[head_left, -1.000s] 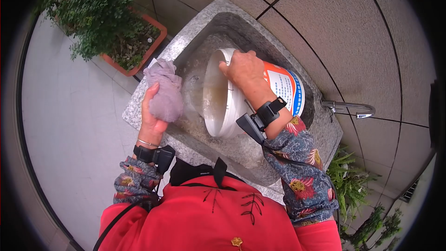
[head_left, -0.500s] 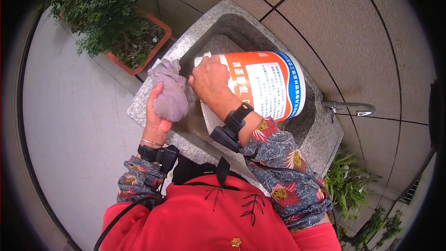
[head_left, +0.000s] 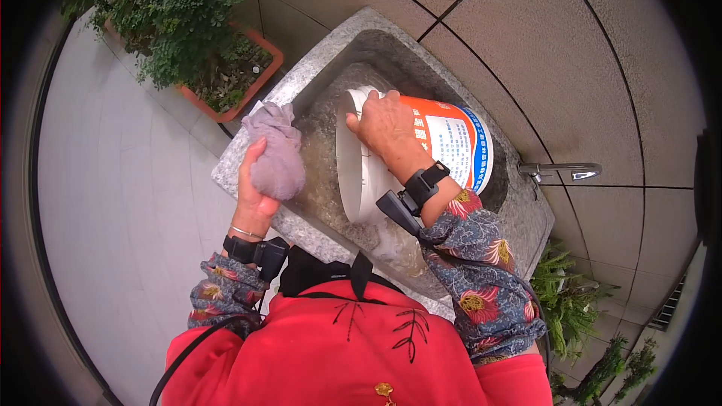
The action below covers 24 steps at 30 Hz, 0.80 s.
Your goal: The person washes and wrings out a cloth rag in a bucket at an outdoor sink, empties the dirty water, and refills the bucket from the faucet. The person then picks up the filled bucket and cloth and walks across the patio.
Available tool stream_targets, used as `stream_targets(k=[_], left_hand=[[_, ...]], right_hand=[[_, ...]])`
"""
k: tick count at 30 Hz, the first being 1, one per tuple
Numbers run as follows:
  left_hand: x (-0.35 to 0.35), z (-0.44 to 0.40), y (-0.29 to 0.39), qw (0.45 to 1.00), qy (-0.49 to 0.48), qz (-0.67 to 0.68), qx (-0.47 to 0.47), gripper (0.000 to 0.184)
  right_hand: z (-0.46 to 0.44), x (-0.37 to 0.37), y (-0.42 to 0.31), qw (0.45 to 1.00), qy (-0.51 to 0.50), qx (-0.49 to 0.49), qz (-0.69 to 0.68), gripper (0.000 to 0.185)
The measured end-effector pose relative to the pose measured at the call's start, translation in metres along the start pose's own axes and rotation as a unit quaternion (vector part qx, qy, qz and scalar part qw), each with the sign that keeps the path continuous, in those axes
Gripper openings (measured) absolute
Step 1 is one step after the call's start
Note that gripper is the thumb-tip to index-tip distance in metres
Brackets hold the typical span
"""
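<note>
In the head view a bunched, greyish-purple cloth (head_left: pixel 277 152) rests in my left hand (head_left: pixel 254 180), over the left rim of the stone sink. The fingers curl round it. My right hand (head_left: pixel 386 129) grips the rim of a white, orange and blue plastic bucket (head_left: pixel 444 139). This bucket lies tipped on its side inside the sink (head_left: pixel 535 225), its mouth turned to the left. Murky water (head_left: pixel 320 135) covers the sink floor in front of the mouth, with some foam below it. The inside of the bucket is mostly hidden.
A metal tap (head_left: pixel 564 171) sticks out from the tiled wall (head_left: pixel 541 68) at the right. An orange planter (head_left: pixel 226 114) with a leafy shrub (head_left: pixel 177 19) stands at the upper left. A fern (head_left: pixel 564 293) grows at the lower right.
The bucket has moved right with my right hand and tipped its mouth to the left. Water has spread over the sink floor. My left hand still holds the cloth, nearly unmoved.
</note>
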<state>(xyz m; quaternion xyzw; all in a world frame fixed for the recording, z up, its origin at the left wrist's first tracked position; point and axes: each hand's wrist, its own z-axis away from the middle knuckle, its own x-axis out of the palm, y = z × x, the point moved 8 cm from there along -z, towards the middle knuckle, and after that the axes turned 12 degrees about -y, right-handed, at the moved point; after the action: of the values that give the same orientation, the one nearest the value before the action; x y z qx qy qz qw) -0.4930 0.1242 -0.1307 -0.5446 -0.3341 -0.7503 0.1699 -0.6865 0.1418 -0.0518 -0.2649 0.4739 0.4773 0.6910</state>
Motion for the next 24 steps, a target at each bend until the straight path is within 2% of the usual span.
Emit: stream_targets(k=[5, 6, 11, 14, 16, 17, 21, 24], left_hand=[[0.016, 0.003, -0.003, 0.999, -0.025, -0.031, 0.009, 0.048], [0.016, 0.004, -0.005, 0.999, -0.015, -0.039, 0.005, 0.048], [0.027, 0.000, -0.019, 0.997, -0.040, -0.053, -0.033, 0.051], [0.041, 0.000, -0.030, 0.995, -0.070, -0.052, -0.051, 0.055], [0.060, -0.006, -0.043, 0.991, -0.108, -0.055, -0.059, 0.055], [0.070, -0.005, -0.048, 0.992, -0.088, -0.068, -0.055, 0.055], [0.077, -0.006, -0.067, 0.988, -0.073, -0.098, -0.093, 0.053], [0.068, -0.009, -0.087, 0.983, -0.051, -0.115, -0.132, 0.049]], right_hand=[[0.035, -0.019, 0.091, 0.984, 0.056, 0.080, -0.150, 0.054], [0.050, -0.031, 0.105, 0.976, 0.108, 0.088, -0.165, 0.052], [0.125, -0.042, 0.189, 0.906, 0.217, 0.130, -0.340, 0.051], [0.162, -0.005, 0.232, 0.856, 0.218, 0.168, -0.438, 0.048], [0.182, 0.056, 0.275, 0.820, 0.248, 0.208, -0.473, 0.045], [0.185, 0.086, 0.291, 0.804, 0.257, 0.221, -0.489, 0.044], [0.214, 0.138, 0.335, 0.781, 0.321, 0.256, -0.471, 0.037], [0.232, 0.138, 0.355, 0.785, 0.297, 0.297, -0.455, 0.037]])
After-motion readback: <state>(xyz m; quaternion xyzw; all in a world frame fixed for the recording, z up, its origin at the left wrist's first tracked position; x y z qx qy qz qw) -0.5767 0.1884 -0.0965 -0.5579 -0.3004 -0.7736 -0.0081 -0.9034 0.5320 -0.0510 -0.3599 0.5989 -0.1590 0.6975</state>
